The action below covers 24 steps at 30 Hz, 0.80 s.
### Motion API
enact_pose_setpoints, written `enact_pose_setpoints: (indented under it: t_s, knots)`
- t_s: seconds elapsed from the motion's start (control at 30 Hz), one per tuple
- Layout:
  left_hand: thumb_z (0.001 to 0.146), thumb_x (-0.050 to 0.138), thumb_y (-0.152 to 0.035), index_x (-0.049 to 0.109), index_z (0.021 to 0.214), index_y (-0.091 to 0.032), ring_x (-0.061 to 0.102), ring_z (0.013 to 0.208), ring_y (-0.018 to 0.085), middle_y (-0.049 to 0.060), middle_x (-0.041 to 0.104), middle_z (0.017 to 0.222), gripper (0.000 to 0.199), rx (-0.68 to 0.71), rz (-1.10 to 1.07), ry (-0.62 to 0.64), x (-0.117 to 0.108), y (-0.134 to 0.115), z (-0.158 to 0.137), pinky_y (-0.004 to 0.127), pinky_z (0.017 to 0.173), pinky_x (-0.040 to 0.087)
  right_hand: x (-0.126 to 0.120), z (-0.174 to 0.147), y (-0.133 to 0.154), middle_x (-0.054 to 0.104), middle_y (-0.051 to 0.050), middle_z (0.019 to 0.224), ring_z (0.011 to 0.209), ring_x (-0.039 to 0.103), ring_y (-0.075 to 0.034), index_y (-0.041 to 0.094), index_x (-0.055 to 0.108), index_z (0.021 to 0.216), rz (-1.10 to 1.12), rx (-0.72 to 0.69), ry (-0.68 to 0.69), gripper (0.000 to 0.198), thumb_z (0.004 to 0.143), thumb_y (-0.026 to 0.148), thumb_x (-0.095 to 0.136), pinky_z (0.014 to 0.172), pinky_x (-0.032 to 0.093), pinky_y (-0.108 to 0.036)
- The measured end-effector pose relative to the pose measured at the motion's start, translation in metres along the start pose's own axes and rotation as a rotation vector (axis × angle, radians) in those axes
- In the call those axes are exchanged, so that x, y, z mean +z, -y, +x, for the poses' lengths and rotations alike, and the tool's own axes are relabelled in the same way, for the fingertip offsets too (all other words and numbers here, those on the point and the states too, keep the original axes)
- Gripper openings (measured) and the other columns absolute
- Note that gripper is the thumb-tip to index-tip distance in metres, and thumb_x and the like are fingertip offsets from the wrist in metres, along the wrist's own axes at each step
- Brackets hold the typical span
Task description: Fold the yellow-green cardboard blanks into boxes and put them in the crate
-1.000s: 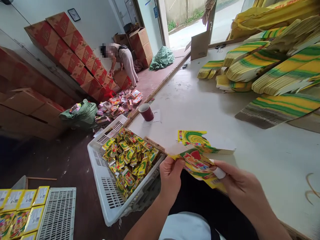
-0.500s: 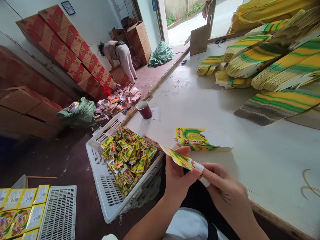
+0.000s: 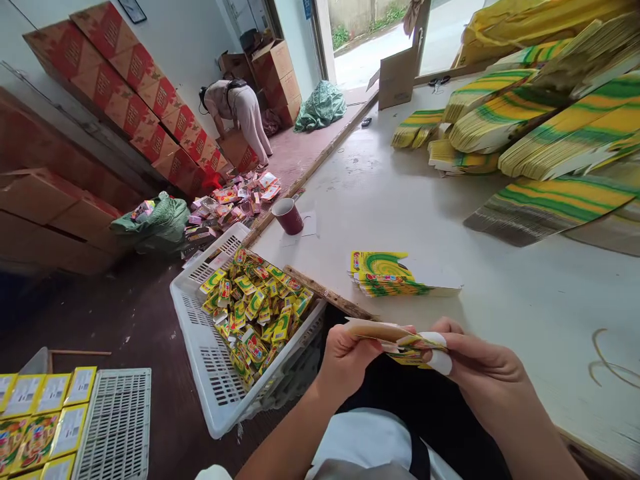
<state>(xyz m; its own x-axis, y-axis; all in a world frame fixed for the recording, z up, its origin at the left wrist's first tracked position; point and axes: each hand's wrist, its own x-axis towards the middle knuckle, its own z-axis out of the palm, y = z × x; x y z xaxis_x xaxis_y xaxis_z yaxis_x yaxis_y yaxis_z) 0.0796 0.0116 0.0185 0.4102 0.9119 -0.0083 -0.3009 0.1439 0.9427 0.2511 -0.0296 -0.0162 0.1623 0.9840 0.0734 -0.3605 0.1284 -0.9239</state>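
Note:
Both hands grip a small yellow-and-green printed carton (image 3: pixel 380 328) above my lap, its pale inner face turned up and its sides partly unfolded. My left hand (image 3: pixel 347 360) pinches the left end between thumb and fingers. At the other end, my right hand (image 3: pixel 483 363) presses with fingers that wear white wrappings. Just beyond, on the white table, lies a stack of flat yellow-green cartons (image 3: pixel 383 275). To the left, a white plastic basket (image 3: pixel 200 373) holds many small folded yellow boxes (image 3: pixel 257 303).
A maroon mug (image 3: pixel 289 217) stands near the edge of the table (image 3: pixel 350 200). Bundled carton sheets (image 3: pixel 565 143) fill the table's far right. Packed yellow boxes (image 3: pixel 50 413) sit lower left beside a grey crate (image 3: pixel 117 420). Red cartons (image 3: pixel 125 93) are stacked behind; a person (image 3: pixel 237 110) bends near them.
The carton has turned from its printed face showing to its pale inner side, opening up somewhat. My right hand has shifted right and slightly down; the view has tilted a little.

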Motion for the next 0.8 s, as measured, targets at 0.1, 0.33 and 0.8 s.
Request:
enact_pose_setpoints:
  t_s: [0.1,0.33,0.8]
  knots:
    - [0.085,0.068,-0.057,0.080,0.101,-0.023,0.075,0.087,0.026,0.008,0.080,0.097,0.039,0.100,0.088,0.000,-0.007,-0.004,0.001,0.035,0.082,0.059,-0.010,-0.005,-0.001,0.063,0.000,0.078,0.067,0.062,-0.014,0.043,0.080,0.097,-0.117,-0.027,0.105,0.024,0.079,0.026,0.080,0.056,0.051,-0.023]
    - [0.082,0.061,-0.070,0.069,0.125,-0.025,0.070,0.108,0.030,0.011,0.076,0.113,0.063,0.171,0.188,0.091,-0.025,-0.024,0.012,0.042,0.099,0.051,-0.011,0.005,0.024,0.066,0.000,0.078,0.061,0.065,-0.013,0.041,0.076,0.106,-0.594,-0.399,0.174,0.030,0.091,0.019,0.062,0.048,0.049,-0.020]
    - [0.066,0.083,-0.030,0.039,0.132,-0.021,0.066,0.095,0.027,0.008,0.068,0.109,0.080,-0.098,1.002,0.130,-0.004,-0.003,0.005,0.039,0.084,0.055,0.001,-0.013,0.002,0.050,-0.009,0.149,0.138,0.046,-0.033,0.035,0.042,0.148,-0.494,-0.149,-0.159,0.062,0.091,0.042,0.064,0.114,0.039,-0.052]
